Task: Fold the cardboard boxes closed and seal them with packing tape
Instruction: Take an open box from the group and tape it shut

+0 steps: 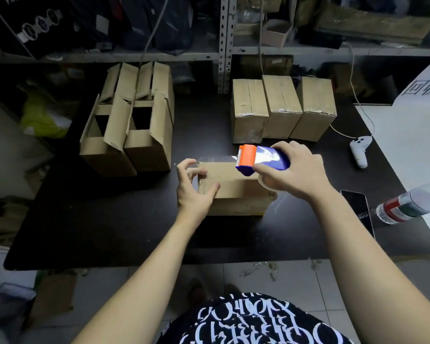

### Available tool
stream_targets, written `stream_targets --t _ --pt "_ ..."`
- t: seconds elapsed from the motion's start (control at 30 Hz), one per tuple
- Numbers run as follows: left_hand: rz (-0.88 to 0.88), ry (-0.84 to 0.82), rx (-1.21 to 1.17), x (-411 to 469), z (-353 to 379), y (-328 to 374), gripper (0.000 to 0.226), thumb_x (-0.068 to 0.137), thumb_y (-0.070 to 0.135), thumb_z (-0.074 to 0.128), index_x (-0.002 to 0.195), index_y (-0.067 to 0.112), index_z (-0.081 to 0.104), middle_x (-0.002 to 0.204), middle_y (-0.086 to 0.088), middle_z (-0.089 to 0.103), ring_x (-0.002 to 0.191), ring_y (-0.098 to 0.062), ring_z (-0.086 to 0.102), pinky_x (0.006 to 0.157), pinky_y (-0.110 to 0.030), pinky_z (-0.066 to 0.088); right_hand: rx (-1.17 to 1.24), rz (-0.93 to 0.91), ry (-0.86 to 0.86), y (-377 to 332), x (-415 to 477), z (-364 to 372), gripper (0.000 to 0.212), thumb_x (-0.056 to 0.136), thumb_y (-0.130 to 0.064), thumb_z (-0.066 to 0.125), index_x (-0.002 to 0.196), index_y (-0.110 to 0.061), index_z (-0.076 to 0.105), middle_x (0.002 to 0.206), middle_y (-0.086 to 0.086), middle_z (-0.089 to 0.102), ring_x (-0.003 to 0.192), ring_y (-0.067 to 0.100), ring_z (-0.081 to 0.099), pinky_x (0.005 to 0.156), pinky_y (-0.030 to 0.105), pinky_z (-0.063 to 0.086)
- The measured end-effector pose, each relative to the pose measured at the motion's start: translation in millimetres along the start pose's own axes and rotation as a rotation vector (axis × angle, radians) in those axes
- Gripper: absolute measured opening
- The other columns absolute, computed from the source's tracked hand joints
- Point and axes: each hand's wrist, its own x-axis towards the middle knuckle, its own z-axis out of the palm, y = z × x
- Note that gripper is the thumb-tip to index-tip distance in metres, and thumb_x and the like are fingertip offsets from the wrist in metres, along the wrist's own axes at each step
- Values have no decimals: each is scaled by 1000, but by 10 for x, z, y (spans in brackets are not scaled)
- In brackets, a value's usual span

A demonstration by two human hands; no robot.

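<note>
Gripping the blue-and-orange tape dispenser (260,158), the right hand (289,171) holds it over the far right corner of one closed cardboard box (236,188) at the table (109,232) centre. The left hand (195,186), fingers spread, presses the box's left end. Two open boxes (128,125) stand far left; three sealed boxes (282,109) stand far right.
</note>
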Motion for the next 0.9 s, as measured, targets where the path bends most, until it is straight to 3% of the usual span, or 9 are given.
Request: stream_targets --t 0.1,0.17,0.23,0.3,0.37,0.47,0.67,0.9 --pt "-23 19 -77 -8 -24 30 80 77 7 88 132 32 36 120 3 64 120 2 59 101 -2 35 -59 2 55 -28 56 63 60 66 -87 51 99 -38 61 91 -12 57 92 13 54 84 37 33" --pt "-77 14 -285 10 -100 76 68 80 4 80 128 31 40 129 -5 59 123 -9 62 106 -17 47 -83 -20 54 -56 70 95 65 64 -89 50 101 -37 63 91 -12 56 92 13 53 83 36 31" --pt "-176 73 -458 58 -191 137 46 84 15 72 123 26 49 131 -8 58 122 -17 64 101 -29 55 -107 -40 49 -71 86 102 67 64 -90 49 100 -37 65 90 -12 55 92 13 53 83 37 31" --pt "-283 189 -479 126 -266 187 22 94 24 68 114 18 61 120 -7 66 117 -22 67 90 -34 58 -110 -45 52 -81 99 99 65 65 -90 50 100 -37 66 89 -12 55 92 13 52 83 37 32" --pt "-351 275 -386 180 -309 213 11 102 25 64 104 16 69 102 -2 72 104 -17 71 82 -30 58 -88 -40 53 -83 104 95 62 66 -89 50 98 -38 67 88 -12 55 92 14 52 82 37 32" --pt "-387 299 -296 221 -341 199 12 100 24 68 90 22 73 88 0 73 88 -12 68 83 -27 57 -40 -25 33 -68 106 76 62 62 -88 52 96 -39 67 88 -13 55 93 11 52 83 35 29" --pt "-452 290 -257 218 -335 102 16 99 22 71 83 25 72 86 -1 72 83 -11 67 74 -22 52 -27 -30 25 -59 106 54 60 60 -87 59 96 -39 66 88 -15 56 92 10 52 83 34 28" --pt "-510 285 -242 235 -312 -23 16 98 22 72 82 23 74 82 -3 72 79 -12 65 72 -24 50 -53 -45 11 -93 110 45 69 57 -91 54 99 -37 68 91 -14 59 93 11 53 86 36 34"
